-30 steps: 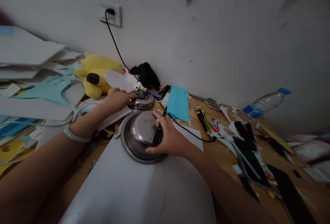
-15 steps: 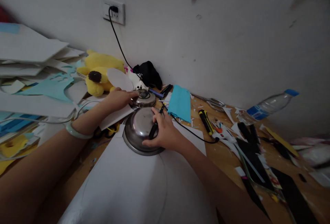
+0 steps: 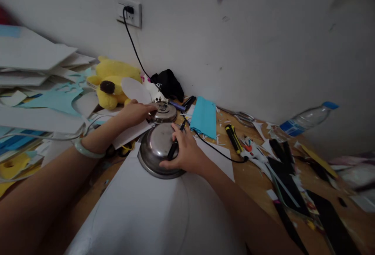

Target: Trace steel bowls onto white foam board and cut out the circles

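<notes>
An upside-down stainless steel bowl (image 3: 154,145) sits on a large white sheet (image 3: 140,216) with faint curved pencil lines. My right hand (image 3: 187,151) lies over its right side, thumb low and fingers near the top, while a black pen (image 3: 173,149) is held within that hand. Just behind stands a smaller, overturned metal bowl (image 3: 168,115) with a dark mark on its base. My left hand (image 3: 136,113), a pale bangle (image 3: 88,149) on its wrist, reaches to that smaller bowl's left side, fingers stretched out and touching it. Some fingertips are hard to see.
Stacked white boards (image 3: 32,51) and a yellow plush toy (image 3: 115,79) lie left. Right are folded turquoise paper (image 3: 203,118), a yellow-black cutter (image 3: 233,138), a glue gun (image 3: 254,151) with a black cord, scissors (image 3: 244,118), a plastic bottle (image 3: 307,120) and black scraps.
The larger bowl has shifted slightly toward me and to the left, along with my right hand and the pen. My left hand stays nearly where it was, at the smaller bowl.
</notes>
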Available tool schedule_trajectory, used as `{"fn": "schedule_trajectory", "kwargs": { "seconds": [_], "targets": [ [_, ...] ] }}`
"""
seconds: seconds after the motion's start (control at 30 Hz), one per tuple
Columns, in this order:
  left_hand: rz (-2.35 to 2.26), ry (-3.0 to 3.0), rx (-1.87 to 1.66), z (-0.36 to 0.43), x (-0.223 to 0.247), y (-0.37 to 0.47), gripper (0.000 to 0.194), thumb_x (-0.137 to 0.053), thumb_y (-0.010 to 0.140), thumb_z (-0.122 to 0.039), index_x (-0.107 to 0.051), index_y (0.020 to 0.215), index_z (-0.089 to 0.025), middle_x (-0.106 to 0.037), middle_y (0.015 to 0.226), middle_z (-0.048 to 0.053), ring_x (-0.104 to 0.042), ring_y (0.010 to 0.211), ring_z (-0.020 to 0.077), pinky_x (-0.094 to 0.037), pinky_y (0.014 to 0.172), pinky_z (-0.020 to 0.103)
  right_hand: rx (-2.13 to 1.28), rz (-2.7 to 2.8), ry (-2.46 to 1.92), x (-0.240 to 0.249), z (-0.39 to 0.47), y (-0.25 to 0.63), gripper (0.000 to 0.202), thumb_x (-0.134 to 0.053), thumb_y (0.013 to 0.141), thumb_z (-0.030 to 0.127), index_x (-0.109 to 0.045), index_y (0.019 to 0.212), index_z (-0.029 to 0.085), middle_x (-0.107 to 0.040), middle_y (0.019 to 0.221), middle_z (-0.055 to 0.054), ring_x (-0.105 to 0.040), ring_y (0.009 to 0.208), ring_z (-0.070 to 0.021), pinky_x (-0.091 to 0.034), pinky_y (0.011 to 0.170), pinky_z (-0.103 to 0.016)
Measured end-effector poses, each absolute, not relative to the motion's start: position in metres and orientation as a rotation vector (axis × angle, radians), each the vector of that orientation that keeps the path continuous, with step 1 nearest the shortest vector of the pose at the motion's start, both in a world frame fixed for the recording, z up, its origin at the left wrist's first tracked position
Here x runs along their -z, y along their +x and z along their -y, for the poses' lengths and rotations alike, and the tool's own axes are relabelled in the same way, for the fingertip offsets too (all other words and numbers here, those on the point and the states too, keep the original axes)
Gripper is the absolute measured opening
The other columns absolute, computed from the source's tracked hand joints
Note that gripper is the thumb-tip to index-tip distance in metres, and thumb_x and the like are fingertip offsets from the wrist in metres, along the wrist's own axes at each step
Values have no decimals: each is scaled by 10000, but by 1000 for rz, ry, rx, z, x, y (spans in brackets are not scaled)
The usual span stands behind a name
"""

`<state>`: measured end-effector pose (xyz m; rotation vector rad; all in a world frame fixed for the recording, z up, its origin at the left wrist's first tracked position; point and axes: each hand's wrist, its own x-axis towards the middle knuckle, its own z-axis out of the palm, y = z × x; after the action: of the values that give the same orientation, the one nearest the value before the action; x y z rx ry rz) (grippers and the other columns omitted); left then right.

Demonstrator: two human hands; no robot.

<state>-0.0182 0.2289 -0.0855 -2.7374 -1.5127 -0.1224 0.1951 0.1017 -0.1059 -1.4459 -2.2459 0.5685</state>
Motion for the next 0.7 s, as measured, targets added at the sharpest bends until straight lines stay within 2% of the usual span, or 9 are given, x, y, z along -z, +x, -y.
{"fn": "schedule_trajectory", "kwargs": {
  "seconds": [0.13, 0.23, 0.37, 0.53, 0.6, 0.7],
  "targets": [
    [1441, -2736, 73, -231, 88, -18, 251, -462, 821, -194, -561, 1036, -278, -697, 965, 0, -622, 895, 208, -303, 842, 364, -499, 2226, -1434, 108, -98, 188, 694, -758, 502, 532, -464, 1035, 199, -320, 1416, -97, -171, 1318, -382, -226, 1041, -542],
    [1407, -2722, 73, -232, 90, -19, 259, -469, 811, -191, -564, 1038, -269, -671, 1064, 12, -609, 936, 224, -298, 840, 380, -500, 2223, -1449, 107, -96, 184, 716, -758, 506, 539, -465, 1061, 194, -385, 1368, -107, -188, 1308, -387, -229, 1036, -553],
    [1399, -2713, 79, -234, 93, -20, 294, -442, 813, -193, -553, 1075, -266, -673, 1065, 23, -609, 928, 234, -305, 830, 399, -517, 2219, -1446, 107, -96, 184, 734, -757, 496, 557, -474, 1066, 192, -444, 1305, -108, -216, 1294, -387, -225, 1031, -572],
    [1403, -2712, 75, -234, 94, -20, 309, -419, 818, -192, -557, 1086, -261, -681, 1038, 35, -613, 916, 242, -311, 841, 419, -536, 2180, -1409, 108, -96, 184, 708, -777, 475, 538, -482, 1026, 205, -367, 1373, -108, -201, 1310, -375, -217, 1034, -579],
    [1394, -2713, 68, -233, 94, -19, 323, -420, 818, -198, -553, 1105, -265, -668, 1072, 39, -611, 932, 250, -314, 848, 426, -586, 2122, -1400, 107, -97, 186, 747, -792, 451, 539, -470, 1038, 208, -380, 1356, -113, -175, 1324, -377, -188, 1047, -582],
    [1369, -2721, 56, -231, 92, -18, 343, -436, 816, -210, -543, 1138, -254, -633, 1151, 43, -599, 977, 267, -322, 858, 430, -740, 1951, -1370, 104, -99, 191, 783, -774, 494, 553, -421, 1100, 205, -426, 1301, -129, -283, 1291, -334, -246, 1045, -534]
  ]
}}
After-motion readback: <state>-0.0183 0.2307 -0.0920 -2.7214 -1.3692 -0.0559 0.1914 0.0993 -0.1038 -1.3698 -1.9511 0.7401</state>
